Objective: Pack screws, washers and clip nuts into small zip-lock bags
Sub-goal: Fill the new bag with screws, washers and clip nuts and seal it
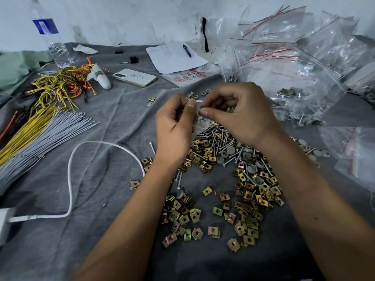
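Brass-coloured clip nuts (213, 211) lie scattered low in the frame on grey cloth (91, 230), with screws (215, 136) and grey washers (229, 152) heaped just above them. At centre, left hand (174, 126) and right hand (237, 112) both pinch the top of a small zip-lock bag (197, 120) over the screws. Upper right holds a heap of bags (294, 47). A printed packet (182, 77) shows red writing, too blurred to read; the bottle (50, 33) label is plain blue.

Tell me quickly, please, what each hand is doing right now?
Left hand: fingers curled, pinching the small clear bag.
Right hand: fingers curled, pinching the same bag's top.
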The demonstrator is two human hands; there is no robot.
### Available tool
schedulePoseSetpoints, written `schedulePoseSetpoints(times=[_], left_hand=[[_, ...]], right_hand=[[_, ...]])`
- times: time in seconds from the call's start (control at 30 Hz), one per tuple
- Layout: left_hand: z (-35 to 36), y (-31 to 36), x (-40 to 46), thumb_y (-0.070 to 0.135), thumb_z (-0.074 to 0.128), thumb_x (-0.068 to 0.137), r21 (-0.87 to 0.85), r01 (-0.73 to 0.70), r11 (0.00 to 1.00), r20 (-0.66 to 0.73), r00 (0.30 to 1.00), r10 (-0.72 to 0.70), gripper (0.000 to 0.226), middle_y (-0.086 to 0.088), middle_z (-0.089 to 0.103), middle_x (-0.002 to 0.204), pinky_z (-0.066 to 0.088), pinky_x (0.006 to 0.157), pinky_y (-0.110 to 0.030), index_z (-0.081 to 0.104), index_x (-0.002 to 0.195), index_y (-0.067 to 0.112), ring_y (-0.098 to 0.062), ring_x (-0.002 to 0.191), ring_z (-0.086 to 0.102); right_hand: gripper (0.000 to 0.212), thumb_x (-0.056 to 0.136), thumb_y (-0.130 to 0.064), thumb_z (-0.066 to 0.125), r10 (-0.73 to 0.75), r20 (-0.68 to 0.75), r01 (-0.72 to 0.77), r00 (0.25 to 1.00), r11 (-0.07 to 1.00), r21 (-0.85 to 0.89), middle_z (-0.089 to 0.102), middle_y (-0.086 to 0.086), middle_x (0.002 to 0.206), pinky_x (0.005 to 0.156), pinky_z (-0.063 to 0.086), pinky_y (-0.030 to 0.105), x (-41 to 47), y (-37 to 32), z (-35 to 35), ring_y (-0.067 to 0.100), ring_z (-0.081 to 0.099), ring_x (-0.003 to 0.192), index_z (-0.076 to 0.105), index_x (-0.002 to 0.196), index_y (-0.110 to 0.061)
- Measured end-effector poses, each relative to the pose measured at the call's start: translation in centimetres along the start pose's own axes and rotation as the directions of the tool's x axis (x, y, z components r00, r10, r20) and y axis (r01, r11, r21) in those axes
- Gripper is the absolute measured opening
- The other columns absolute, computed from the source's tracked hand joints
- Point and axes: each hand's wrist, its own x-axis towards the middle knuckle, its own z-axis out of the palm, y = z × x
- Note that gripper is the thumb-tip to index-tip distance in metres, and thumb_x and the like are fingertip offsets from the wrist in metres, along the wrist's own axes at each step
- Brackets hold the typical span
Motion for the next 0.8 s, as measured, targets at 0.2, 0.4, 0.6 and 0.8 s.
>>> schedulePoseSetpoints(times=[0.2,0.4,0.6,0.8], left_hand=[[0.1,-0.2,-0.1,0.012,0.052,0.102,0.001,-0.003,1.0,0.01,1.0,0.003,0.024,-0.01,0.051,0.063,0.036,0.053,-0.029,0.053,0.079,0.004,-0.013,0.053,0.044],[0.1,-0.2,0.0,0.012,0.052,0.102,0.006,0.0,1.0,-0.02,1.0,0.0,0.027,-0.015,0.051,0.064,0.036,0.05,-0.029,0.054,0.077,0.002,-0.014,0.052,0.044],[0.0,-0.4,0.1,0.013,0.053,0.102,0.008,-0.008,1.0,-0.026,1.0,0.008,0.031,-0.021,0.049,0.064,0.037,0.051,-0.031,0.052,0.073,0.002,-0.015,0.052,0.044],[0.1,-0.4,0.2,0.015,0.054,0.101,0.017,-0.013,1.0,-0.027,1.0,0.013,0.033,-0.027,0.051,0.067,0.037,0.052,-0.034,0.051,0.069,0.008,-0.018,0.053,0.044]], right_hand=[[0.012,0.082,-0.013,0.085,0.016,0.022,-0.015,1.0,0.998,-0.058,0.074,-0.009,0.081,0.071,0.061,0.029,0.0,-0.2,-0.5,0.004,0.071,0.074,0.076,0.087,-0.02],[0.014,0.079,-0.02,0.086,0.149,0.355,-0.051,0.923,0.962,-0.27,0.073,-0.019,0.078,0.071,0.058,0.023,-0.1,-0.8,-4.1,-0.005,0.069,0.075,0.077,0.084,-0.03],[0.024,0.079,-0.024,0.087,0.434,0.7,-0.001,0.567,0.85,-0.526,0.07,-0.014,0.083,0.07,0.054,0.027,-1.8,-1.1,-4.5,0.002,0.066,0.078,0.077,0.085,-0.044],[0.019,0.078,-0.026,0.087,0.434,0.725,0.096,0.535,0.821,-0.563,0.062,-0.017,0.083,0.065,0.043,0.021,-2.9,-1.3,-3.4,0.001,0.058,0.078,0.078,0.091,-0.038]])
